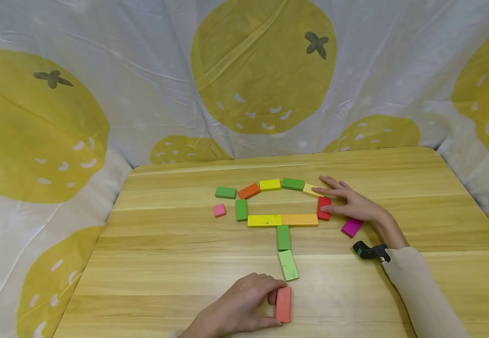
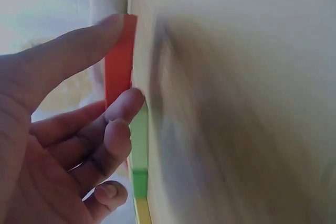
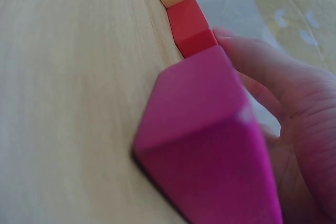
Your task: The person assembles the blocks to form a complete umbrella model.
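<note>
My left hand (image 1: 242, 303) pinches a coral-red wooden block (image 1: 283, 305) between thumb and fingertips at its ends, low over the near part of the table. Just beyond it lie a light green block (image 1: 288, 265) and a green block (image 1: 283, 238), end to end. At the right, my right hand (image 1: 358, 205) has its fingers extended. Its thumb touches a red block (image 3: 190, 22), and one finger reaches a pale yellow block (image 1: 312, 189). A magenta block (image 3: 197, 103) lies below that palm.
A yellow block (image 1: 264, 220) and an orange block (image 1: 300, 220) form a straight row. An arch of several coloured blocks curves behind them. A pink cube (image 1: 219, 210) lies at the left. A black strap (image 1: 368, 251) hangs at the right wrist. A patterned curtain (image 1: 151, 108) borders the table (image 1: 164, 263).
</note>
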`<control>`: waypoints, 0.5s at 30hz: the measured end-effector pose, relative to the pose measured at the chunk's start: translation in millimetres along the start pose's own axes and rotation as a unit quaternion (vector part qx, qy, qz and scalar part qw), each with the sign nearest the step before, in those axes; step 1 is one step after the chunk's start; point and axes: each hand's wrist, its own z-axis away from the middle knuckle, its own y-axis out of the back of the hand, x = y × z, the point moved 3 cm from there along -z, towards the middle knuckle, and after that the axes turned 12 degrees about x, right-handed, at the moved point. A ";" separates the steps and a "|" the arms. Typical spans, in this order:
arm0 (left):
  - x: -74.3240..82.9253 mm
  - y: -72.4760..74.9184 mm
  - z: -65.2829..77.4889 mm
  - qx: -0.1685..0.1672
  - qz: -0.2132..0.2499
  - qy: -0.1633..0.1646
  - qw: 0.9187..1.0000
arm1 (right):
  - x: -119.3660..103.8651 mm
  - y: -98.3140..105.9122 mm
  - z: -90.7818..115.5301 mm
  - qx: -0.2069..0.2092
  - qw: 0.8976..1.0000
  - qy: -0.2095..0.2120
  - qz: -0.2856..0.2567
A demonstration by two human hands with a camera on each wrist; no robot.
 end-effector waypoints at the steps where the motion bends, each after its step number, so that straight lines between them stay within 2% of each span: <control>1: 3.2 -1.5 -0.5 0.007 0.000 -0.009 1.000 | -0.2 0.0 0.0 0.001 1.000 0.001 0.000; 7: 17.5 -15.9 -8.0 0.036 -0.008 -0.011 0.999 | -0.4 -0.2 0.0 0.002 1.000 -0.003 -0.001; 11: 18.3 -22.2 -10.9 0.045 -0.037 -0.009 0.998 | -0.1 -0.5 -0.3 0.002 1.000 -0.001 -0.001; 15: 15.5 -21.4 -10.5 0.045 -0.050 0.007 0.998 | -0.8 -0.6 -0.3 0.003 1.000 0.002 0.000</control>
